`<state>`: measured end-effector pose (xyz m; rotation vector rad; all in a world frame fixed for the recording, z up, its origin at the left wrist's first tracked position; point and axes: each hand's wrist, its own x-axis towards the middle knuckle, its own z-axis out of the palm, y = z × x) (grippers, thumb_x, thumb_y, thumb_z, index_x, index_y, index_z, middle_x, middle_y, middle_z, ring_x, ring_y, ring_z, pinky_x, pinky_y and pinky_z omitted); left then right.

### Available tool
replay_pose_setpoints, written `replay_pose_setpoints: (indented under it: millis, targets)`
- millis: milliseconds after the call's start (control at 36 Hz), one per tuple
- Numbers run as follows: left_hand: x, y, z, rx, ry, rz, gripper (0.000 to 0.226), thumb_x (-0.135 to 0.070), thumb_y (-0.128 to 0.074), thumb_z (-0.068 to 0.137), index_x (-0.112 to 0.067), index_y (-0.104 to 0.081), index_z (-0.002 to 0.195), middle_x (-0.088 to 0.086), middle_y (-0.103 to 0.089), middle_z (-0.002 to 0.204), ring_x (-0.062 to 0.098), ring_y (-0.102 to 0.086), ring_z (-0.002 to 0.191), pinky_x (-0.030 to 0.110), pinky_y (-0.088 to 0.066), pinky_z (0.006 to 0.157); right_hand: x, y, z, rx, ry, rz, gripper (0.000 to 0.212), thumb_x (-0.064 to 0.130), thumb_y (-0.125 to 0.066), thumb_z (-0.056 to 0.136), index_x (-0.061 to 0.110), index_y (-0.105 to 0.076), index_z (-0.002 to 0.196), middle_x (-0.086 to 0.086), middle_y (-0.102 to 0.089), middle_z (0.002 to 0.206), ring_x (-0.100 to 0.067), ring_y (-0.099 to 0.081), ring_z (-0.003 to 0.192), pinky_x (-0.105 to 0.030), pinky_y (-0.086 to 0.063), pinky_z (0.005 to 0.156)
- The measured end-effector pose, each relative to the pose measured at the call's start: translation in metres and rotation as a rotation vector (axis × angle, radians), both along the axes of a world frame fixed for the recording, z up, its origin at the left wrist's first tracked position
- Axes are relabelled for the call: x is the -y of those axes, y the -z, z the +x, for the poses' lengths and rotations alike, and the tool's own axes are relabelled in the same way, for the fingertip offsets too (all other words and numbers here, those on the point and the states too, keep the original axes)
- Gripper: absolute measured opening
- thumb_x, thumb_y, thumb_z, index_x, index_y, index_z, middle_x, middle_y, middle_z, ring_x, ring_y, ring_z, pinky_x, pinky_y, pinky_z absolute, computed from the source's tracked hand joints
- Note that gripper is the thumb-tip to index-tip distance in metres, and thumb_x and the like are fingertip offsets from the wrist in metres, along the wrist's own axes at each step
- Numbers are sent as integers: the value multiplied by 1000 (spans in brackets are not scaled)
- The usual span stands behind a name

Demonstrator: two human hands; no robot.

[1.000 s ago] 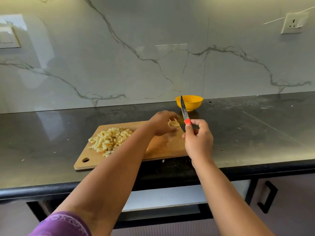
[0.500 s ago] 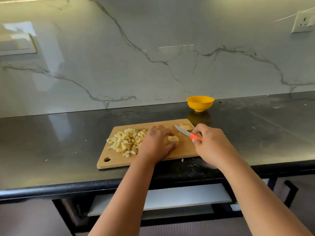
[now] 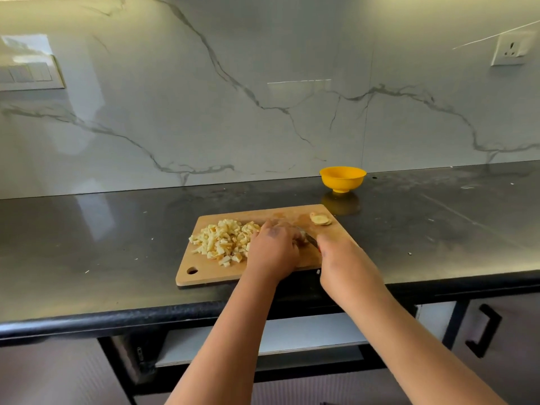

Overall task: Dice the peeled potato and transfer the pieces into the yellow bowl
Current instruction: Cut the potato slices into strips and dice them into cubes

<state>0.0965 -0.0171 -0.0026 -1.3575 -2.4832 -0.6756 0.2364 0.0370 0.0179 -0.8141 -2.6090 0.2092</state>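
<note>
A wooden cutting board (image 3: 210, 273) lies on the black counter. A heap of diced potato (image 3: 223, 241) covers its left half. Potato slices (image 3: 320, 219) lie at the board's far right corner. My left hand (image 3: 273, 252) is curled over a small potato piece at the board's middle; the piece is almost hidden under the fingers. My right hand (image 3: 342, 258) grips a knife (image 3: 309, 238) with a red handle, its blade lying down against that piece. The yellow bowl (image 3: 342, 179) stands behind the board near the wall, apart from both hands.
The black counter (image 3: 87, 244) runs left and right, with small potato scraps on it. A marble wall rises behind, with a socket (image 3: 510, 49) at upper right. Below the counter edge are a drawer and a cabinet handle (image 3: 482, 331).
Both hands came down from mid-air onto the board. The knife went from pointing upward to lying low at the potato piece under my left hand.
</note>
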Motion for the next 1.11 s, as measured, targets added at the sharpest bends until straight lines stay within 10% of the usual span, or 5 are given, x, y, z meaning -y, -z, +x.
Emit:
replay_pose_setpoints:
  millis: [722,1111]
  targets:
    - [0,3,-4,53,-3,142,33,-9,-49,88,-19,-76,104,-1,-72,109,19,-63,93,31,-54,79,-15,-9,15,-24,6,-145,11,14,-55,94,20,-55,104,-2,-53,90,-15,-52,69,-25,-35,49]
    - [-5,1,-2,107,3,100,36,-3,-46,88,-14,-76,105,3,-69,114,20,-60,103,27,-49,85,4,-10,14,87,7,-81,20,6,-51,92,21,-49,106,6,-39,76,-8,-41,65,-21,-31,50]
